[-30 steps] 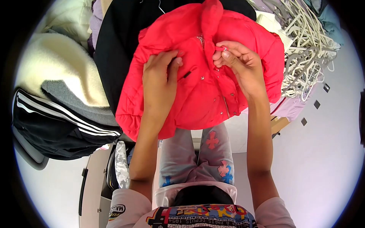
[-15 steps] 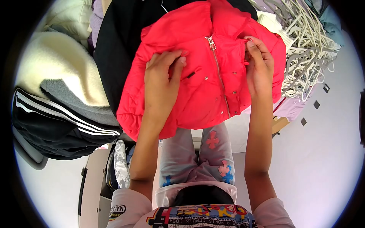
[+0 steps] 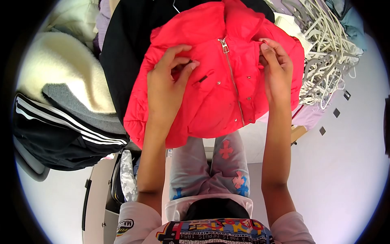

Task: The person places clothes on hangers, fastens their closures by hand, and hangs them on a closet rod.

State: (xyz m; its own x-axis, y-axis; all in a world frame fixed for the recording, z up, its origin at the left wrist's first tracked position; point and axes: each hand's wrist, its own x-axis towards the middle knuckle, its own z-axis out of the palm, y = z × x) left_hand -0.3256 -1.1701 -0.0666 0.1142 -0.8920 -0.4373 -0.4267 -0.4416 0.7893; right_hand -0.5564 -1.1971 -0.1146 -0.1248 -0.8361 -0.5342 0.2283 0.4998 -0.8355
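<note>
A red puffer jacket [image 3: 207, 97] with a front zipper [image 3: 230, 69] and several snaps lies spread in front of me. Over its left part is my left hand [image 3: 166, 83], its index finger raised and bent. The thumb and middle finger come together at a tiny dark spot, which I cannot identify. My right hand [image 3: 278, 67] pinches the upper edge of the jacket's snap placket between thumb and fingers. Between the hands, the zipper's silver pull hangs near the collar. A short black strip [image 3: 202, 79] shows on the red cloth just below the left thumb.
Black clothing [image 3: 118, 53] lies beneath the jacket. At left are a cream fuzzy garment [image 3: 69, 69], a grey one [image 3: 77, 101] and a black garment with white stripes [image 3: 61, 138]. A heap of white hangers [image 3: 327, 53] stands at right, above lilac cloth [image 3: 310, 116].
My left hand has shifted slightly left, and its index finger has lifted away from the thumb. My right hand stays nearly in place at the placket. The jacket has moved very little.
</note>
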